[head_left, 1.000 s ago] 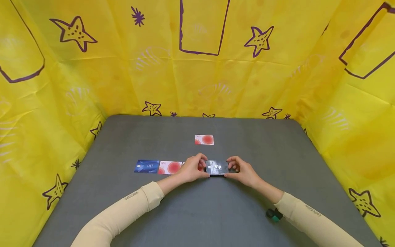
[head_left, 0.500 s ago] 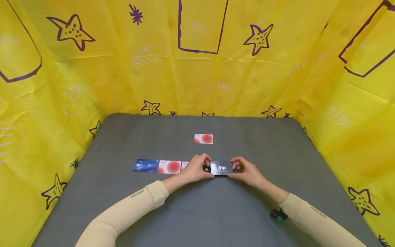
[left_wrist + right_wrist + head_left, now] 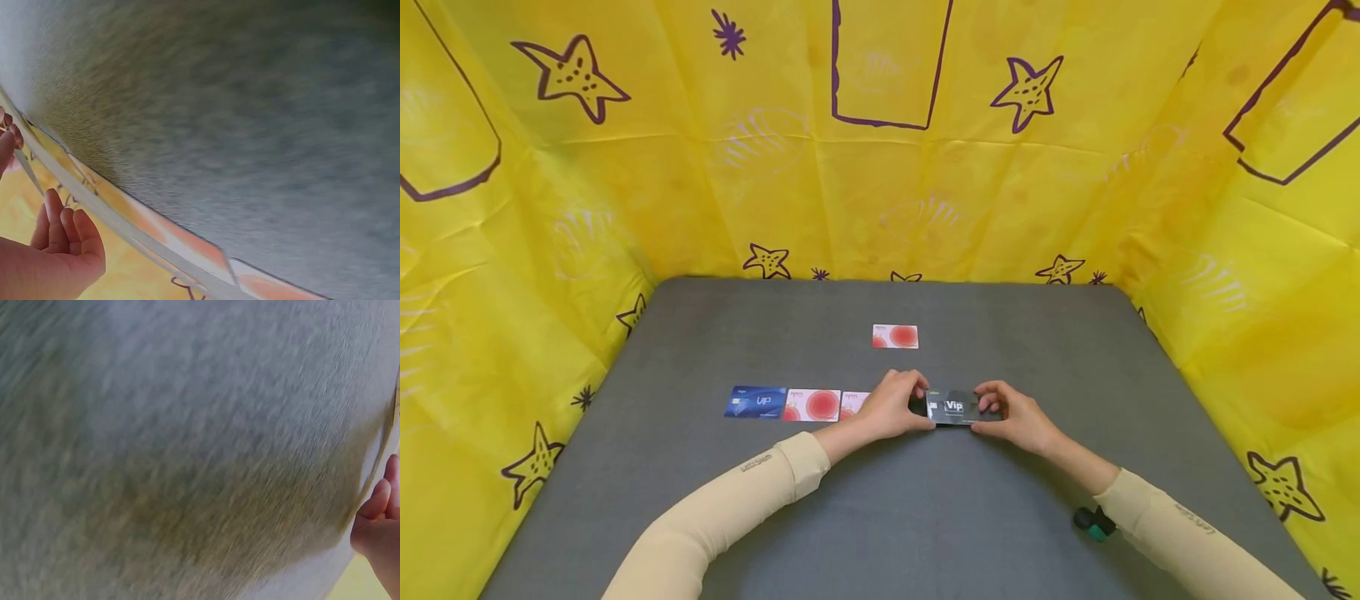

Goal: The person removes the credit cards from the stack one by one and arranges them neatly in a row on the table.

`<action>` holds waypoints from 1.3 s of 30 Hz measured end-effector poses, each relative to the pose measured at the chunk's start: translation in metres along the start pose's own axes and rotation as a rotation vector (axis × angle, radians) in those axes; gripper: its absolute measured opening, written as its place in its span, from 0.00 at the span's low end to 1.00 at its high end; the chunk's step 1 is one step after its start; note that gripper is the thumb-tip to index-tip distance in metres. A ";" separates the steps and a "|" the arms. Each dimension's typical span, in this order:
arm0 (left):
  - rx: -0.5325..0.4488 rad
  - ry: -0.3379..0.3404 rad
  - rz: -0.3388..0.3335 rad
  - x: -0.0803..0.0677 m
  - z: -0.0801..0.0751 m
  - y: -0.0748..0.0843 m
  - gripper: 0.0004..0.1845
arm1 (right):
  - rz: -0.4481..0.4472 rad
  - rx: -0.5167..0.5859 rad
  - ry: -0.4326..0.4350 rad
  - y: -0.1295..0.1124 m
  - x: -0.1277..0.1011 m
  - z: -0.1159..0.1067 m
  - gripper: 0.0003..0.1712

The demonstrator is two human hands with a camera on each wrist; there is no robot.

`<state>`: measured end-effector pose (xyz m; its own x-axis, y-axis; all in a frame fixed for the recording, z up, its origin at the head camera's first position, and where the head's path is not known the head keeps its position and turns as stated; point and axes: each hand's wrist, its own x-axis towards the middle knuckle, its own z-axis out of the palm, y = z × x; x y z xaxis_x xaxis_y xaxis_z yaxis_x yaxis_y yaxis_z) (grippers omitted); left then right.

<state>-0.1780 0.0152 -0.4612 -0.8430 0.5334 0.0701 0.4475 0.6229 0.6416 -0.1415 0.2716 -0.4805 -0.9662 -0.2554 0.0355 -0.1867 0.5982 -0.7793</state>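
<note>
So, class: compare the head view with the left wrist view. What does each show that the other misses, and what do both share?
Only the head view shows both hands, left and right, pinching the black VIP card, plus the blue VIP card, the white cards with red circles and the lone white and red card. Only the left wrist view shows the left hand's curled fingers from close up. Both show the grey felt table and the yellow starfish cloth.
</note>
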 end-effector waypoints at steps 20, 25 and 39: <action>0.141 -0.017 0.003 0.019 0.019 0.016 0.27 | 0.009 -0.066 -0.027 0.019 -0.004 -0.023 0.30; 0.147 -0.025 0.001 0.022 0.022 0.019 0.27 | -0.014 -0.134 -0.020 0.020 -0.006 -0.029 0.30; 0.160 -0.056 -0.043 0.024 0.031 0.021 0.26 | -0.058 -0.211 -0.016 0.024 -0.008 -0.035 0.28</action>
<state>-0.1794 0.0593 -0.4696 -0.8464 0.5325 -0.0006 0.4569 0.7267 0.5130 -0.1445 0.3147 -0.4778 -0.9502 -0.3047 0.0654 -0.2766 0.7277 -0.6277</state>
